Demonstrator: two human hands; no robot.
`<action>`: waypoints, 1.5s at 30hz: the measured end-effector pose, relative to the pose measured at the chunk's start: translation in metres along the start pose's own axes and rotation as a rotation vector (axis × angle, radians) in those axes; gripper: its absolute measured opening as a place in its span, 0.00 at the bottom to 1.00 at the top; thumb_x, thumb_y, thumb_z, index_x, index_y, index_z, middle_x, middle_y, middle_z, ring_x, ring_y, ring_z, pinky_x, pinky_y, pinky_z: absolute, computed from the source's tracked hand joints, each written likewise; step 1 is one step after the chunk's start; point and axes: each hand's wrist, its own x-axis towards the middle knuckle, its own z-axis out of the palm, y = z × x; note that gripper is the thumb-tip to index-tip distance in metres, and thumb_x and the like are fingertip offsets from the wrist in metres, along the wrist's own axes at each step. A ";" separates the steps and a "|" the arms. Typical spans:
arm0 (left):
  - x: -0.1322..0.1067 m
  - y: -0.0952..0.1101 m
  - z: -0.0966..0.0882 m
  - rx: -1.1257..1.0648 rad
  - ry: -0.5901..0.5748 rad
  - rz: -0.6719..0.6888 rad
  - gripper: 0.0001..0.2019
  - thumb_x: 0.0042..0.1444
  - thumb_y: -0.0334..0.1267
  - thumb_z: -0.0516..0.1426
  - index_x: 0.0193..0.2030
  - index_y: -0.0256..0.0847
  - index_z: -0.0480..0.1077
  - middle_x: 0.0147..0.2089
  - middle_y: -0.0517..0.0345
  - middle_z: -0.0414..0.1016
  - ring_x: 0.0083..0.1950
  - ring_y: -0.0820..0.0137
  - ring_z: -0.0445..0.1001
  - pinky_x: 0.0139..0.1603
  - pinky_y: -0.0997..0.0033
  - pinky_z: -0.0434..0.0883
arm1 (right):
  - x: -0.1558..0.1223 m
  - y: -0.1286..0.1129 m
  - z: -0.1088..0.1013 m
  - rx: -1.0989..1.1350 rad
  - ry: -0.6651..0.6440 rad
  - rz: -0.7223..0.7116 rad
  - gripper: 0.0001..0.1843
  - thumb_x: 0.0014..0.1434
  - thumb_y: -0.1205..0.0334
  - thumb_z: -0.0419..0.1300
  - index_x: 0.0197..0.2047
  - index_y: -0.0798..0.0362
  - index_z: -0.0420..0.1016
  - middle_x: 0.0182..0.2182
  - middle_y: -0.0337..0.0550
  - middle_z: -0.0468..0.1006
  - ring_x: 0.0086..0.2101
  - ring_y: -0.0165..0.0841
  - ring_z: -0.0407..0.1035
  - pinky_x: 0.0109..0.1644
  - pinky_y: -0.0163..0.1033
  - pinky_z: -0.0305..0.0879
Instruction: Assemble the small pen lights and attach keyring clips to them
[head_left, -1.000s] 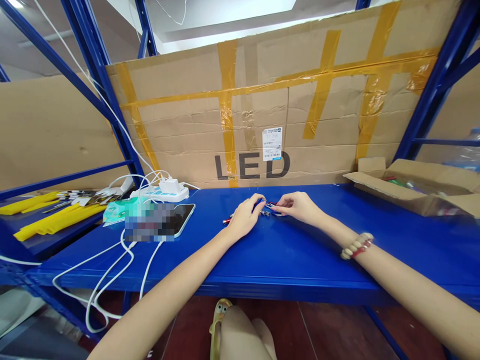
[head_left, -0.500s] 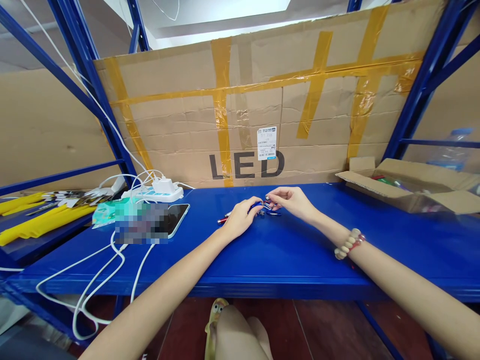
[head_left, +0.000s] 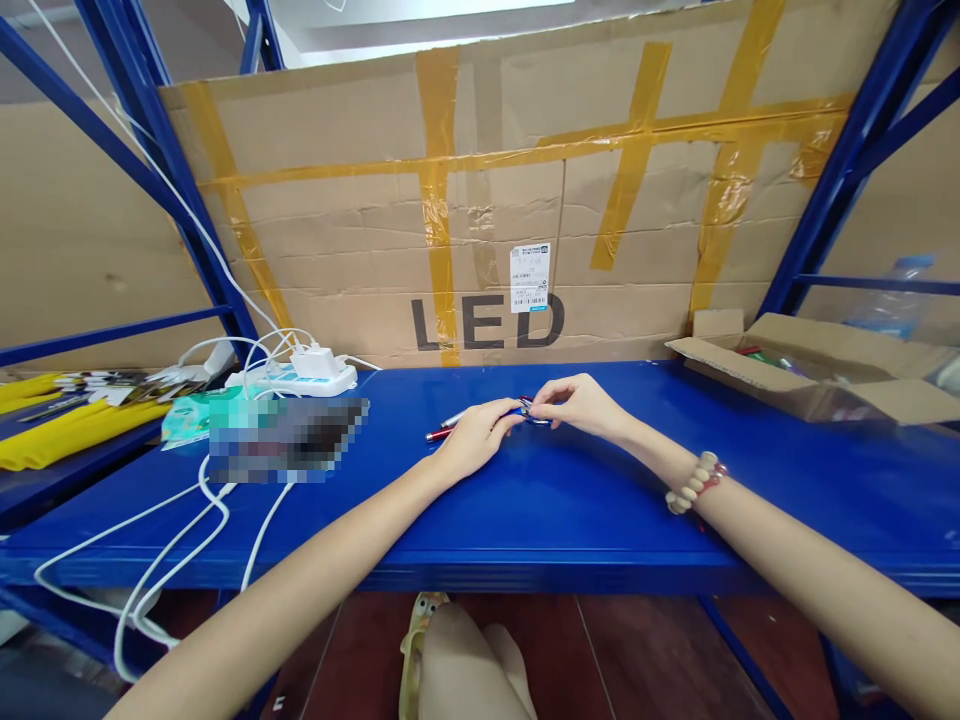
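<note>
My left hand (head_left: 478,434) rests over the blue tabletop with its fingers curled onto a small group of shiny, slim pens. A blue pen (head_left: 522,411) shows at its fingertips. From under this hand a red pen (head_left: 438,435) with a silver end sticks out to the left, and a silver pen (head_left: 453,420) lies just behind it. My right hand (head_left: 579,405) is closed in a pinch close to the left fingertips. Another blue pen (head_left: 538,421) shows under the right fingers. What the right fingertips grip is too small and covered to make out.
At the left lie a blurred phone (head_left: 330,440), a green packet (head_left: 185,418), a white power strip (head_left: 330,380) and loose white cables (head_left: 214,500). An open cardboard box (head_left: 810,395) stands at the right. A tall cardboard sheet (head_left: 360,250) closes off the back.
My hands have drawn slightly closer together. The right fingertips have come down to the pens, where a silver end showed above them before. The view has shifted a little.
</note>
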 end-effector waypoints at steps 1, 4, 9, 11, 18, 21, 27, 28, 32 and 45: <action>-0.001 0.000 0.000 0.003 0.005 0.019 0.11 0.60 0.36 0.48 0.43 0.37 0.70 0.38 0.56 0.75 0.35 0.72 0.72 0.41 0.74 0.66 | 0.000 0.000 0.000 0.007 -0.003 0.007 0.14 0.37 0.54 0.67 0.24 0.57 0.76 0.21 0.40 0.75 0.22 0.26 0.66 0.24 0.31 0.66; -0.003 0.000 0.002 0.042 0.016 0.065 0.11 0.60 0.35 0.50 0.42 0.36 0.71 0.40 0.54 0.76 0.37 0.71 0.73 0.42 0.73 0.67 | -0.002 0.001 0.002 0.019 -0.017 0.009 0.13 0.37 0.56 0.67 0.23 0.57 0.76 0.21 0.40 0.74 0.22 0.25 0.65 0.23 0.30 0.66; -0.006 -0.004 0.004 0.128 0.065 0.157 0.10 0.59 0.35 0.51 0.42 0.37 0.72 0.34 0.55 0.75 0.35 0.72 0.73 0.39 0.74 0.68 | -0.005 0.000 0.006 0.020 -0.022 -0.017 0.13 0.37 0.56 0.68 0.22 0.58 0.75 0.21 0.41 0.74 0.21 0.25 0.65 0.23 0.30 0.66; -0.007 -0.005 0.003 0.147 0.106 0.208 0.10 0.59 0.35 0.51 0.42 0.37 0.72 0.31 0.56 0.75 0.32 0.73 0.72 0.36 0.75 0.68 | -0.007 -0.003 0.007 0.012 -0.004 -0.032 0.13 0.37 0.56 0.68 0.21 0.58 0.75 0.21 0.40 0.73 0.20 0.24 0.65 0.22 0.30 0.65; -0.007 -0.005 0.002 0.193 0.233 0.350 0.12 0.60 0.36 0.50 0.44 0.35 0.73 0.29 0.55 0.73 0.29 0.74 0.70 0.32 0.76 0.68 | -0.011 -0.012 0.010 0.048 -0.005 0.048 0.16 0.37 0.53 0.68 0.22 0.58 0.75 0.19 0.39 0.72 0.19 0.23 0.64 0.23 0.30 0.65; -0.006 -0.006 0.002 0.215 0.241 0.340 0.13 0.60 0.37 0.50 0.44 0.34 0.72 0.29 0.54 0.73 0.29 0.74 0.70 0.32 0.75 0.69 | -0.011 -0.011 0.011 0.105 -0.018 0.128 0.17 0.36 0.52 0.69 0.22 0.58 0.75 0.18 0.39 0.71 0.19 0.23 0.63 0.22 0.29 0.64; -0.005 -0.004 0.001 0.180 0.150 0.183 0.12 0.60 0.36 0.50 0.46 0.37 0.71 0.36 0.53 0.76 0.37 0.70 0.74 0.40 0.73 0.70 | -0.008 -0.008 0.011 0.153 0.009 0.188 0.18 0.35 0.52 0.70 0.23 0.59 0.76 0.18 0.39 0.70 0.20 0.23 0.63 0.20 0.27 0.61; -0.005 -0.003 0.001 0.161 0.132 0.157 0.12 0.59 0.36 0.50 0.46 0.37 0.70 0.40 0.53 0.76 0.40 0.69 0.74 0.42 0.72 0.70 | -0.008 -0.008 0.011 0.152 0.009 0.187 0.18 0.35 0.52 0.70 0.24 0.59 0.76 0.18 0.39 0.70 0.20 0.23 0.63 0.20 0.28 0.61; -0.003 0.000 0.001 0.094 0.061 0.088 0.12 0.60 0.34 0.48 0.48 0.40 0.67 0.46 0.54 0.74 0.46 0.69 0.72 0.48 0.71 0.67 | -0.006 -0.009 0.011 0.105 -0.006 0.146 0.19 0.36 0.50 0.69 0.24 0.59 0.76 0.18 0.39 0.70 0.19 0.24 0.62 0.20 0.28 0.61; 0.001 -0.002 0.002 0.046 0.051 -0.028 0.10 0.61 0.36 0.45 0.41 0.39 0.66 0.38 0.57 0.73 0.38 0.71 0.71 0.41 0.72 0.66 | -0.001 0.003 0.002 -0.399 0.145 -0.497 0.13 0.52 0.52 0.61 0.33 0.52 0.78 0.32 0.42 0.73 0.21 0.23 0.62 0.27 0.32 0.60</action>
